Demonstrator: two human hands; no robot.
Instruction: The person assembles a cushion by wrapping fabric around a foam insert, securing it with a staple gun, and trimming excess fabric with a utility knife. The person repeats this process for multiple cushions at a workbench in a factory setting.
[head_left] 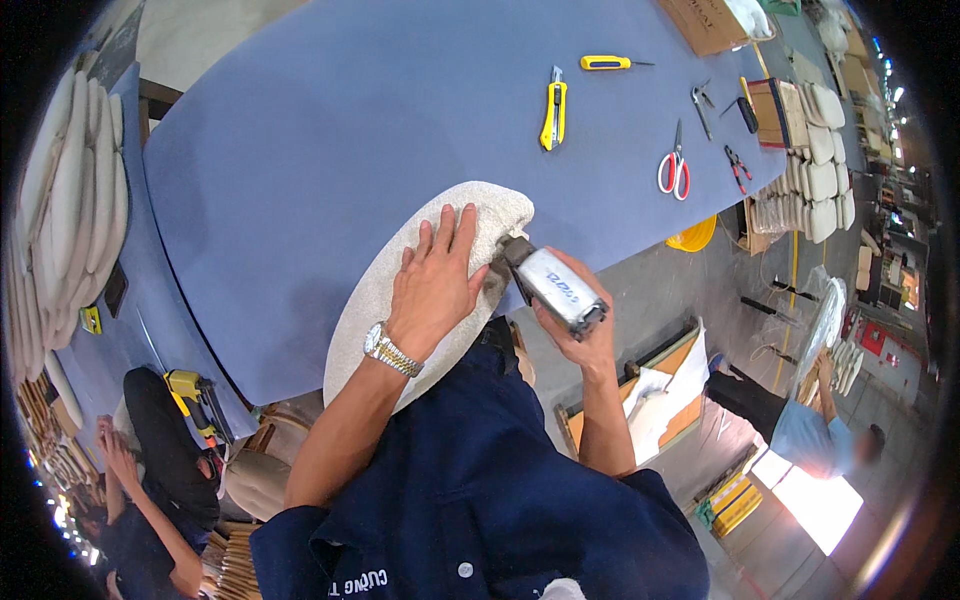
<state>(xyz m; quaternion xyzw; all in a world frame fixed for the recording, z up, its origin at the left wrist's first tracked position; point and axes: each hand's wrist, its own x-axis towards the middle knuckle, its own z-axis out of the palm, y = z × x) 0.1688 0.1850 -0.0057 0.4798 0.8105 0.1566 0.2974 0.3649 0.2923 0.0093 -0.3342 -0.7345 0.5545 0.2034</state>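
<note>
A padded panel [365,330] covered in off-white fabric leans over the near edge of the blue table [300,160], against my body. My left hand [437,275] lies flat on its fabric with the fingers stretched out, and that wrist wears a metal watch. Wrapped round a staple gun [558,285] with a whitish body is my right hand [580,335]. The gun's dark nose meets the panel's right edge, near a fold of fabric. Most of the gun's handle is hidden by the hand.
A yellow utility knife [553,115], a yellow screwdriver [606,63], red-handled scissors [675,172] and pliers [738,168] lie on the table. Stacked cushions [75,190] stand at left. One co-worker [150,480] sits lower left; another person [805,435] stands at right.
</note>
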